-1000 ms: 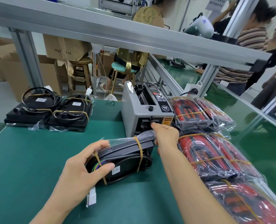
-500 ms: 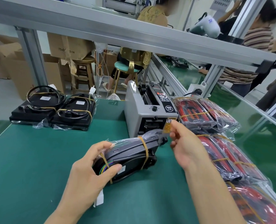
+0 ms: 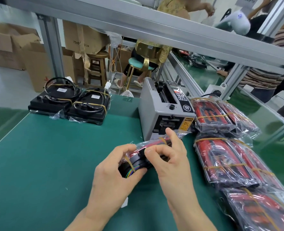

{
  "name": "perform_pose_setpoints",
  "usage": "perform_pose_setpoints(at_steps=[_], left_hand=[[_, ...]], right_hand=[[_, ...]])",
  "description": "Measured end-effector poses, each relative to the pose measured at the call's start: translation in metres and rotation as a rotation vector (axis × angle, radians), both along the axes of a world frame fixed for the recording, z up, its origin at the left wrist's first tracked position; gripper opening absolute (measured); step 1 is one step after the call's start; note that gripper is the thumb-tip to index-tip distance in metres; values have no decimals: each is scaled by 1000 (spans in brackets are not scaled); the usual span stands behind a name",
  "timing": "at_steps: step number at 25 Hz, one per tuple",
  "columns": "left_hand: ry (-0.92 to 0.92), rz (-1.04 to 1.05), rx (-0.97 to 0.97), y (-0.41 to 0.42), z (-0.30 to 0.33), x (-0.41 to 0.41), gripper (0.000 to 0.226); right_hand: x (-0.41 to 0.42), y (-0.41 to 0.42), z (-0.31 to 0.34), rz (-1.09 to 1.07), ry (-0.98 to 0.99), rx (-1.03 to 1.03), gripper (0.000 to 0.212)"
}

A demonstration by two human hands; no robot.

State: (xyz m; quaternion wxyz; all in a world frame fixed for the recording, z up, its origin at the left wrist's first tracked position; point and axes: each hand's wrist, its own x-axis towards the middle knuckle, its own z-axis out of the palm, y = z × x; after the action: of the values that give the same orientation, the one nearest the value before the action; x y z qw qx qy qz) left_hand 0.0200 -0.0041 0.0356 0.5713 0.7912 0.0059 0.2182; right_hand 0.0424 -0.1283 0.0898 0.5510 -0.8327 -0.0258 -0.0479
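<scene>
A black device in a clear plastic bag (image 3: pixel 138 161), bound with yellow rubber bands, is held on its edge just above the green mat (image 3: pixel 54 155). My left hand (image 3: pixel 114 172) grips its near end, where coloured wires show. My right hand (image 3: pixel 169 155) lies over the top of the bag, thumb and fingers curled onto the plastic. Whether a piece of tape is under those fingers is hidden. Directly behind the bagged device stands the grey tape dispenser (image 3: pixel 164 110).
Several bagged red-and-black devices (image 3: pixel 221 164) lie in a row along the right side. Two unbagged black devices with coiled cords (image 3: pixel 71 104) sit at the far left of the mat. An aluminium frame bar (image 3: pixel 154 25) crosses overhead. Other people work beyond it.
My right hand left the dispenser's outlet, came back with a piece of tape, and now rests on the bag. My left hand has turned the device up on its edge.
</scene>
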Motion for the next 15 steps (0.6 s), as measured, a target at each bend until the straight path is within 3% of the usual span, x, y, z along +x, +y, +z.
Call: perform_pose_setpoints(at_steps=[15], left_hand=[[-48,25,26,-4,2,-1,51]], right_hand=[[-1,3,-7,-30,35,-67,12]])
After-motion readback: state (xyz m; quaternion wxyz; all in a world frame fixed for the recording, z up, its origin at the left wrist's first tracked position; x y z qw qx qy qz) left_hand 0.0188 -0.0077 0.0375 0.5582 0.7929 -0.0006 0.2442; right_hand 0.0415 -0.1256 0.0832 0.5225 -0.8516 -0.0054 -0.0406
